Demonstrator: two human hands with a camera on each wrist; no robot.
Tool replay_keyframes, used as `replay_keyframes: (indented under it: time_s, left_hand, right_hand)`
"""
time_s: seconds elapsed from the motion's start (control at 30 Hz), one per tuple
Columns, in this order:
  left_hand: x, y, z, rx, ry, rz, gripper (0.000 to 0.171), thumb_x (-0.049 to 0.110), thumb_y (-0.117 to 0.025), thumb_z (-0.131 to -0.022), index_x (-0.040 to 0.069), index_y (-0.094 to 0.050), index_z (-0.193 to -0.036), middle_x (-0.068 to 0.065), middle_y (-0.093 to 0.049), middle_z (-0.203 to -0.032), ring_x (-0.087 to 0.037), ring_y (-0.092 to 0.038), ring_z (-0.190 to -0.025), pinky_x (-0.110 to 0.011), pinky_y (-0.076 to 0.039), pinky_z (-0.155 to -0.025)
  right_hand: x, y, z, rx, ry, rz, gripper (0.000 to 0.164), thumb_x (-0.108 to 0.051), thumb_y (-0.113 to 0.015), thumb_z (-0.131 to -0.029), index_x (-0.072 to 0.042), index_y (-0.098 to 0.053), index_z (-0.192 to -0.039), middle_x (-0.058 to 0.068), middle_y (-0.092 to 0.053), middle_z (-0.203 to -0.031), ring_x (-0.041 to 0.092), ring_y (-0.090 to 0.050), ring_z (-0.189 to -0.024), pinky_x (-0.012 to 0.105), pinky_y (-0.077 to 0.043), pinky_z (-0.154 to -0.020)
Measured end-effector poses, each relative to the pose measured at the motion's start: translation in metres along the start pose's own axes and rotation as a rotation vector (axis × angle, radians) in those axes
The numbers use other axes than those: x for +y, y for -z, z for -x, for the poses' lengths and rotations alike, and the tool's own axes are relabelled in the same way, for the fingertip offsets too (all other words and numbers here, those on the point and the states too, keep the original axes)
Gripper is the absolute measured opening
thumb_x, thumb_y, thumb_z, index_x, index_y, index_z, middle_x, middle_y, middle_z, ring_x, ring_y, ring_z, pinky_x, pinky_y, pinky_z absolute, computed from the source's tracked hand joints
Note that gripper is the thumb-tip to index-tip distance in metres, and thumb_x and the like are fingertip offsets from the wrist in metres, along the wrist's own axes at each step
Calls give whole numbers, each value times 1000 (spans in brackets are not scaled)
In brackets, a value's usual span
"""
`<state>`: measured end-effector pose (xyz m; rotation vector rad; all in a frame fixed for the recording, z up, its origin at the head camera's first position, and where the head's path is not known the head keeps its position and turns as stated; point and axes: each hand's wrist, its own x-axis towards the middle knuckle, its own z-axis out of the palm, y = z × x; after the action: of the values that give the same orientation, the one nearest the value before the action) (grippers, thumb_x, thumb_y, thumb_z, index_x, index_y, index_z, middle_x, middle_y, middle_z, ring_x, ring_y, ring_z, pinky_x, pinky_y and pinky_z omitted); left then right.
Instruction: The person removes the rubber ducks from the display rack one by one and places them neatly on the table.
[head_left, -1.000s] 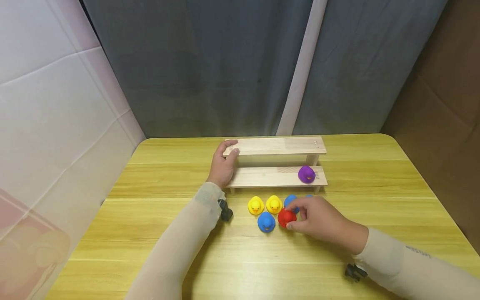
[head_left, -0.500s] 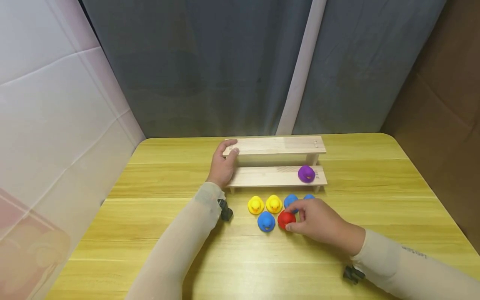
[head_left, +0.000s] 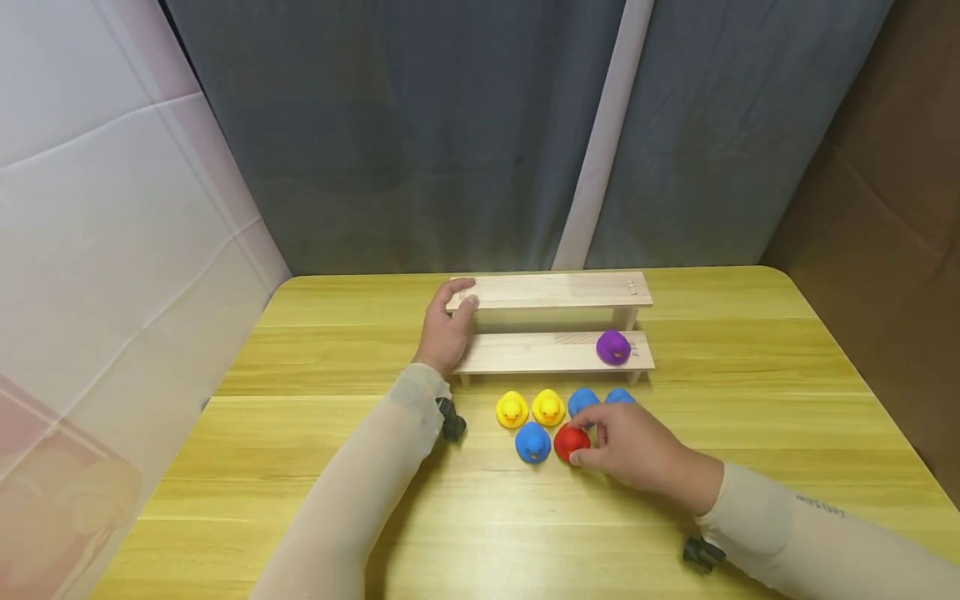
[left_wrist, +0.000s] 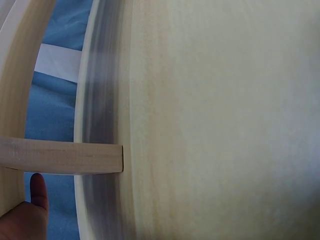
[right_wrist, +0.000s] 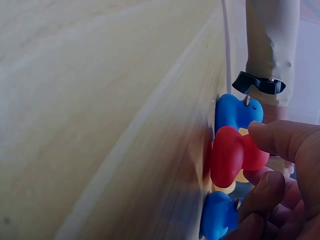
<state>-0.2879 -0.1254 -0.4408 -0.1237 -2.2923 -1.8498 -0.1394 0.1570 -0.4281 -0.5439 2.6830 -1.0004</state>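
Note:
My right hand (head_left: 637, 446) pinches a red rubber duck (head_left: 572, 444) by its head between thumb and fingertips, low over the table. In the right wrist view the red duck (right_wrist: 232, 156) stands between two blue ducks. To its left in the head view is a blue duck (head_left: 532, 443). Behind sit two yellow ducks (head_left: 512, 410) and two more blue ducks (head_left: 582, 403), the rightmost partly hidden by my hand. My left hand (head_left: 446, 327) grips the left end of a two-tier wooden shelf (head_left: 555, 290) at its upper board. On the lower board sits a purple duck (head_left: 613, 347).
The wooden table (head_left: 345, 333) runs back to a grey curtain (head_left: 420, 150). A white sheet hangs at the left and a brown panel (head_left: 885, 208) stands at the right. In the left wrist view a shelf leg (left_wrist: 65, 156) shows beside my thumb.
My right hand and the red duck have shifted slightly toward me and left, and more of the rightmost blue duck shows. The left hand stays on the shelf.

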Motion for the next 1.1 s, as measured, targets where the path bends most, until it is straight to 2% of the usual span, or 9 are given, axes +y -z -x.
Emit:
replay_keyframes:
  time_s: [0.4, 0.7, 0.9, 1.03, 1.1]
  left_hand:
    - [1, 0, -1, -11, -14, -24, 34, 24, -58, -107, 18, -62, -140, -5, -55, -151, -22, -46, -140, -45, -32, -122]
    - [1, 0, -1, -8, 3, 8, 36, 24, -58, -107, 15, -61, -142, -8, -54, -152, -25, -46, -137, -46, -31, -121]
    - [0, 0, -2, -7, 18, 16, 36, 22, -57, -108, 14, -60, -143, -9, -52, -154, -26, -45, -137, -47, -30, -121]
    - [20, 1, 8, -12, 39, 18, 36, 19, -56, -107, 11, -60, -142, -12, -53, -152, -27, -46, -133, -46, -32, -118]
    - [23, 1, 9, -15, 54, 23, 36, 17, -56, -108, 10, -59, -143, -14, -52, -153, -29, -46, -134, -47, -32, -118]
  right_hand:
    - [0, -2, 0, -10, -21, 3, 29, -20, -90, -81, -17, -76, -106, -5, -56, -65, 10, -50, -60, 24, -41, -51]
    - [-1, -2, 1, -16, -10, 17, 29, -19, -91, -81, -16, -71, -102, -5, -55, -64, 10, -49, -58, 24, -39, -50]
    - [-2, 0, -1, -20, -25, 30, 31, -23, -90, -82, -16, -72, -106, -5, -56, -65, 10, -50, -58, 24, -40, -50]
    - [-5, 9, 0, 0, -21, 9, 33, -27, -89, -84, -14, -73, -110, -4, -54, -66, 11, -49, -58, 25, -39, -52]
    - [-7, 15, 0, 16, -26, -15, 34, -28, -88, -84, -13, -72, -111, -3, -53, -66, 12, -48, -58, 25, -39, -52]
